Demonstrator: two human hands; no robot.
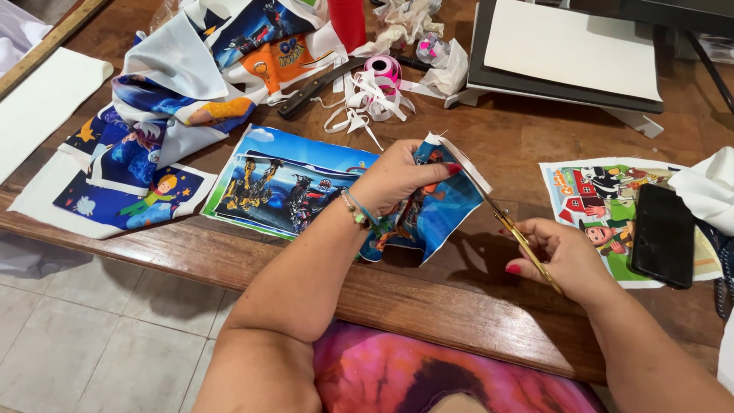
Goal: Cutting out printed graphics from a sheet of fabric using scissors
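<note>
The left hand (397, 177) grips a piece of blue printed cloth with cartoon pictures and a white edge (436, 206). It holds the cloth up off the brown wooden surface (428, 294), near the middle of the scene, with the fingers clenched around the top of the cloth. The right hand (562, 256) is closed around the handles of a pair of gold metal scissors (514, 233). The scissor blades point up and left, and their tips reach the white right edge of the cloth. It is hard to see how far apart the blades stand.

The step in hand looks like trimming the white edge off the picture. The cut seems to be near its start, because the white strip is on the cloth all the way along that side. The next move calls for a tight, steady cloth and a snip that runs straight beside the blue picture, not into it.

Just left of the held cloth, a flat blue cloth picture with dark robots (287, 183) lies on the surface. Far left sits a heap of bright printed cloth pieces (183, 92). To the right lies a cloth picture with a red barn (596, 199), and a black phone (661, 233) rests on it. A pink ribbon roll (382, 70) sits on the far side.
</note>
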